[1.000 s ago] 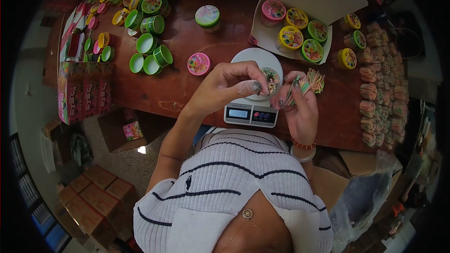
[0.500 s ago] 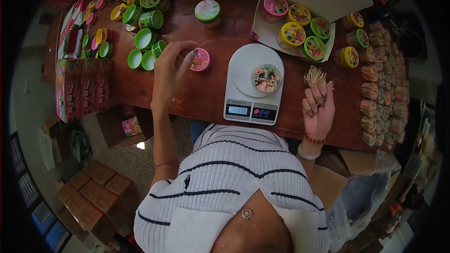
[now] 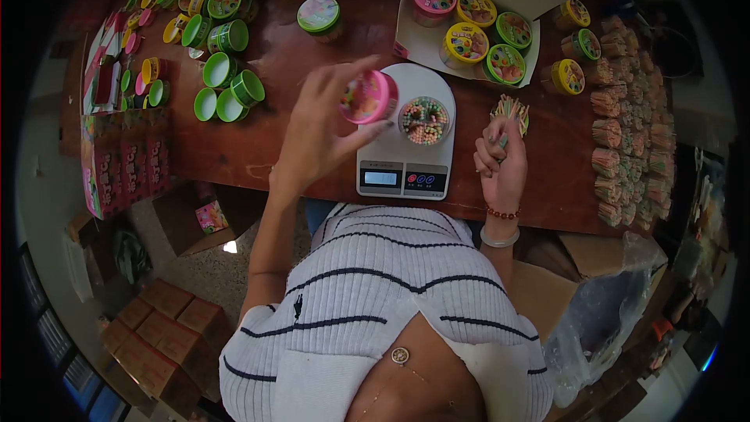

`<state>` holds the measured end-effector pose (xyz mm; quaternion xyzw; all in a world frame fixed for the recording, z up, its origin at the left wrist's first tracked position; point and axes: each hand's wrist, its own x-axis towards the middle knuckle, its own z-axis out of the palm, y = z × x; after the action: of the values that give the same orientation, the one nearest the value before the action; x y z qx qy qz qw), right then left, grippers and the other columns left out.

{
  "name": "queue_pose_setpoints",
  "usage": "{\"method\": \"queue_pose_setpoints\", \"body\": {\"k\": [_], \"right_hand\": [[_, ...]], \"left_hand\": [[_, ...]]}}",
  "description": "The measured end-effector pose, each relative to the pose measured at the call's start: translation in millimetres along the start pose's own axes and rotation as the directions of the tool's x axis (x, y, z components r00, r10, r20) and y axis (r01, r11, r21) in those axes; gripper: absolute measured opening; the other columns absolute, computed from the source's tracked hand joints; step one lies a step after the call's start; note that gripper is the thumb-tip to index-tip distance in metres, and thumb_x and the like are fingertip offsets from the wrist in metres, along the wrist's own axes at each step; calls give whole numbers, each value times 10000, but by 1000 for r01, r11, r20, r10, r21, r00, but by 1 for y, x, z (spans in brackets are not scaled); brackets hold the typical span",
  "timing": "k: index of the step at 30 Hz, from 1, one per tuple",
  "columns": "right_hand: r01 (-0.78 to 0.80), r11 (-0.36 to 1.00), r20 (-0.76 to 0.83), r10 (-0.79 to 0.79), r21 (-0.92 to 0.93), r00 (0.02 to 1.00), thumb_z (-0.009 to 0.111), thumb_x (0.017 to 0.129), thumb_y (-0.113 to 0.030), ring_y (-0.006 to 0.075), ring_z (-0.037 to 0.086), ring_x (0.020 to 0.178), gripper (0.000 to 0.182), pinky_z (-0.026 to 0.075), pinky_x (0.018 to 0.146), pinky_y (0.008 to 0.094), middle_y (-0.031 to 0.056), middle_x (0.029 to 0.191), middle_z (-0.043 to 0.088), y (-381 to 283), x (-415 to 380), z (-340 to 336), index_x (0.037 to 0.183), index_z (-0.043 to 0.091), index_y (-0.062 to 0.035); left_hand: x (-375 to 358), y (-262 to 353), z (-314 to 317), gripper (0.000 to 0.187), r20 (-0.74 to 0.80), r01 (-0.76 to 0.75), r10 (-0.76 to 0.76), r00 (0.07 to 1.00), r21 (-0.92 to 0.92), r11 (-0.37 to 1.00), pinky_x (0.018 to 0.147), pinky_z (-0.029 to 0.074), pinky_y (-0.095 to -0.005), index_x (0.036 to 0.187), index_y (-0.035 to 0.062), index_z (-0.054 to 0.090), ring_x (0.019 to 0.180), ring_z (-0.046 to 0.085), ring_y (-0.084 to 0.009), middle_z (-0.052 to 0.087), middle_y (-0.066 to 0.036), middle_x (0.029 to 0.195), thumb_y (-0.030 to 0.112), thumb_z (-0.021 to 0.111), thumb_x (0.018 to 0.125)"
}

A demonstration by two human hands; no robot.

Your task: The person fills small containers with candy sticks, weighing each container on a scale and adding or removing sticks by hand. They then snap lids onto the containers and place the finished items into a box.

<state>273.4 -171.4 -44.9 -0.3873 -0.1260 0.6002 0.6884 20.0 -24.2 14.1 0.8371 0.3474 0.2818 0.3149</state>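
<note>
My left hand point(image 3: 322, 129) grips a pink lid point(image 3: 366, 97) with a printed top, tilted and held above the left edge of a white kitchen scale point(image 3: 372, 137). A clear round tub of pastel-coloured sticks point(image 3: 424, 121) stands on the scale's plate. My right hand point(image 3: 501, 158) is closed with its fingers curled, at the right of the scale. What its fingers hold, if anything, I cannot make out. Just beyond its fingertips a loose bunch of pale sticks point(image 3: 512, 107) fans out; the hand partly hides it.
A white carton point(image 3: 537, 37) holds several lidded tubs behind the scale. More yellow and green tubs point(image 3: 568, 76) stand at its right, beside rows of bundled sticks point(image 3: 612, 134). A green-lidded tub point(image 3: 319, 16) stands alone. Green tubs point(image 3: 219, 70) and pink boxes point(image 3: 129, 152) lie left.
My left hand has picked the pink lid up from the table and moved right with it to the scale. My right hand stays by the sticks. The whole view has shifted slightly.
</note>
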Motion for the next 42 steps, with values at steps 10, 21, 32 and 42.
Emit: {"method": "queue_pose_setpoints", "body": {"k": [10, 21, 32, 42], "right_hand": [[25, 998, -136, -16, 65, 991, 456, 1103, -227, 29, 233, 490, 184, 197, 438, 222, -69, 659, 290, -7, -5, 3, 1003, 528, -91], [13, 1000, -127, -10, 18, 992, 452, 1098, -210, 23, 231, 484, 204, 177, 432, 222, -79, 635, 267, -8, -1, 14, 965, 524, -73], [22, 998, -157, -13, 52, 987, 468, 1096, -218, 23, 225, 484, 203, 176, 430, 219, -82, 633, 267, -8, -8, 4, 962, 531, -80], [56, 965, -174, -103, -255, 979, 459, 1106, -251, 14, 346, 518, 261, 254, 467, 195, -42, 688, 449, -14, -8, 30, 1019, 602, -51]], "left_hand": [[-18, -66, -4, 608, 21, 150, -187, 982, 511, 846, 953, 490, -447, 1343, 115, 575, 1093, 586, -354, 612, -151, 1179, 173, 816, 788], [34, 35, 17, 134, 267, -396, 351, 897, 136, 908, 763, 507, -369, 891, 97, 722, 863, 619, -222, 619, -27, 822, 142, 783, 780], [49, 41, 38, 70, 483, -647, 487, 728, 251, 720, 793, 483, -322, 793, 85, 669, 882, 623, -185, 606, -21, 845, 130, 656, 741], [66, 42, 28, 107, 456, -640, 516, 725, 170, 749, 746, 510, -357, 843, 81, 685, 831, 609, -214, 591, -28, 820, 159, 743, 797]]}}
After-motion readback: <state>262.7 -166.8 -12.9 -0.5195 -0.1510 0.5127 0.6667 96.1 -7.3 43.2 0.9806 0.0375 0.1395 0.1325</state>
